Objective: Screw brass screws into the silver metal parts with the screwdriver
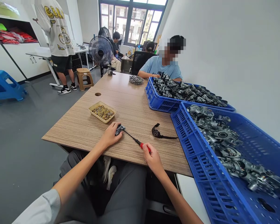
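My left hand (111,134) is wrapped round a small grey metal part (119,129) and rests with it on the wooden table (77,124). In my right hand (152,156) is the red handle of a screwdriver (135,140); its dark shaft points up and left, with the tip at the metal part. A tan tray (93,114) of brass-coloured screws (103,112) lies beyond my left hand. To the right of the screwdriver is a black wristwatch (156,133) with its strap spread out.
Along the right stand two blue crates (191,146) (162,103) heaped with metal parts. A round heap of small parts (136,80) sits at the far end, near a seated person (162,65). A fan (101,50) stands behind the table.
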Available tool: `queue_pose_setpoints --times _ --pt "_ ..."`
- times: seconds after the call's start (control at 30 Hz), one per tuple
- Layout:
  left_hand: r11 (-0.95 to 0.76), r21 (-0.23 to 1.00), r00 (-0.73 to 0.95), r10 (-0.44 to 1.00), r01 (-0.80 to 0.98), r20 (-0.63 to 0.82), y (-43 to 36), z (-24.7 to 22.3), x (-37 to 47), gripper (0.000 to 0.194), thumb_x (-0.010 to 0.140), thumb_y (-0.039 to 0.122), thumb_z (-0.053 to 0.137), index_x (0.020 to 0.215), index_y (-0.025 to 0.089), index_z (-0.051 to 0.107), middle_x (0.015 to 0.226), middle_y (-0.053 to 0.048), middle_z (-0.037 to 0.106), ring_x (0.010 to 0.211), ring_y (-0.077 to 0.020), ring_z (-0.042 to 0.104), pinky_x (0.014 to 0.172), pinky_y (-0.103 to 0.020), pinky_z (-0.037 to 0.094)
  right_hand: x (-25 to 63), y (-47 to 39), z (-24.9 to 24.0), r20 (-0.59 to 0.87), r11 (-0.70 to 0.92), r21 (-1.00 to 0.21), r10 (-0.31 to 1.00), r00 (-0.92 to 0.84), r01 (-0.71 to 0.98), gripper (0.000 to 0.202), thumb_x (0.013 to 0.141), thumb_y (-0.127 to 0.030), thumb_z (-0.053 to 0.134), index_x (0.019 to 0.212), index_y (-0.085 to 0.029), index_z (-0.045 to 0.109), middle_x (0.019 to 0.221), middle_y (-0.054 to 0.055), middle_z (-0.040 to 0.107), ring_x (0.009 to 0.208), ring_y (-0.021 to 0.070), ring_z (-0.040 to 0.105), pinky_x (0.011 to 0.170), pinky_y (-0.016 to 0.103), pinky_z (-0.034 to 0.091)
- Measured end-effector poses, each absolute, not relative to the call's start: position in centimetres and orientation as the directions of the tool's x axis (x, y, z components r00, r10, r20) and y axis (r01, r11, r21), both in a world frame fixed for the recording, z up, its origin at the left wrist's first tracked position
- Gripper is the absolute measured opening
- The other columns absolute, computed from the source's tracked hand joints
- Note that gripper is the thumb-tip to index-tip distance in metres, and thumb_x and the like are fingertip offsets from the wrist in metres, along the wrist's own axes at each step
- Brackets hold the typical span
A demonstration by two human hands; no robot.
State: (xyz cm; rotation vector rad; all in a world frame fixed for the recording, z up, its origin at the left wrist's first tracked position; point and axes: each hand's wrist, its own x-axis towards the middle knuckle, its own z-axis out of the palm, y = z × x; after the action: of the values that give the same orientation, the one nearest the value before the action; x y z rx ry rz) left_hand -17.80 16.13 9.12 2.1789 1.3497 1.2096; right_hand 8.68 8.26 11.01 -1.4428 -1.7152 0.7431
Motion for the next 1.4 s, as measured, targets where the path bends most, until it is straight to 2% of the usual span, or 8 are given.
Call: queue_pose_setpoints --times 0.13,0.23,0.43,0.6,0.8,0.9,1.4 --pt "-0.514 0.621 0.198 0.839 0.591 0.506 16.14 9.05 -17.73 0.039 0.094 0.027 0.061 0.132 0.021 0.053 0.127 -0.011 0.062 0.12 -0.0269 0.063 0.108 -0.044 0.051 8.74 8.03 11.26 0.189 0.21 -0.819 0.977 -0.094 0.533 0.031 0.098 -0.056 0.053 0.1 -0.025 0.055 0.076 -0.001 0.059 0.065 0.0184 0.052 0.062 0.031 0.041" --pt "-0.515 0.617 0.197 0.838 0.595 0.508 16.15 9.0 -17.71 0.04 0.093 0.026 0.061 0.132 0.021 0.053 0.127 -0.011 0.062 0.12 -0.027 0.063 0.108 -0.043 0.052 8.88 7.95 11.23 0.179 0.213 -0.829 0.977 -0.115 0.517 0.029 0.097 -0.051 0.056 0.108 -0.026 0.049 0.075 -0.002 0.058 0.062 0.0185 0.05 0.061 0.032 0.041" --pt "-0.504 0.62 0.199 0.846 0.602 0.494 16.11 9.14 -17.74 0.04 0.093 0.027 0.061 0.132 0.02 0.053 0.127 -0.011 0.062 0.12 -0.0275 0.063 0.108 -0.043 0.052 8.95 8.14 11.02 0.193 0.2 -0.83 0.979 -0.068 0.521 0.028 0.097 -0.053 0.055 0.096 -0.026 0.051 0.074 -0.002 0.058 0.064 0.0179 0.05 0.062 0.031 0.04" --pt "-0.514 0.619 0.201 0.84 0.594 0.505 16.17 9.1 -17.73 0.04 0.092 0.025 0.062 0.132 0.02 0.053 0.126 -0.011 0.062 0.119 -0.0272 0.063 0.107 -0.043 0.052 8.82 8.26 11.0 0.184 0.193 -0.835 0.98 -0.069 0.516 0.039 0.1 -0.06 0.046 0.083 -0.026 0.052 0.063 -0.003 0.051 0.06 0.0175 0.048 0.057 0.029 0.037" --pt "-0.516 0.62 0.2 0.839 0.591 0.507 16.2 9.03 -17.75 0.04 0.093 0.026 0.061 0.132 0.021 0.053 0.127 -0.011 0.062 0.121 -0.0272 0.063 0.108 -0.044 0.052 8.7 8.02 11.4 0.2 0.213 -0.824 0.976 -0.081 0.526 0.03 0.098 -0.055 0.054 0.1 -0.025 0.055 0.075 -0.001 0.061 0.067 0.0191 0.054 0.064 0.032 0.043" --pt "-0.518 0.617 0.201 0.837 0.592 0.51 16.17 9.06 -17.75 0.04 0.093 0.026 0.061 0.132 0.021 0.053 0.126 -0.011 0.062 0.12 -0.0271 0.063 0.108 -0.044 0.052 8.79 7.93 11.33 0.197 0.218 -0.817 0.976 -0.097 0.533 0.028 0.097 -0.052 0.056 0.106 -0.026 0.05 0.076 -0.002 0.059 0.066 0.0192 0.053 0.065 0.032 0.043" --pt "-0.511 0.628 0.194 0.842 0.587 0.504 16.05 9.25 -17.74 0.041 0.092 0.024 0.061 0.132 0.021 0.053 0.127 -0.011 0.062 0.12 -0.027 0.063 0.108 -0.044 0.051 8.62 8.07 11.35 0.2 0.195 -0.814 0.978 -0.052 0.548 0.031 0.097 -0.055 0.054 0.091 -0.025 0.054 0.071 -0.003 0.054 0.063 0.0175 0.048 0.063 0.031 0.038"
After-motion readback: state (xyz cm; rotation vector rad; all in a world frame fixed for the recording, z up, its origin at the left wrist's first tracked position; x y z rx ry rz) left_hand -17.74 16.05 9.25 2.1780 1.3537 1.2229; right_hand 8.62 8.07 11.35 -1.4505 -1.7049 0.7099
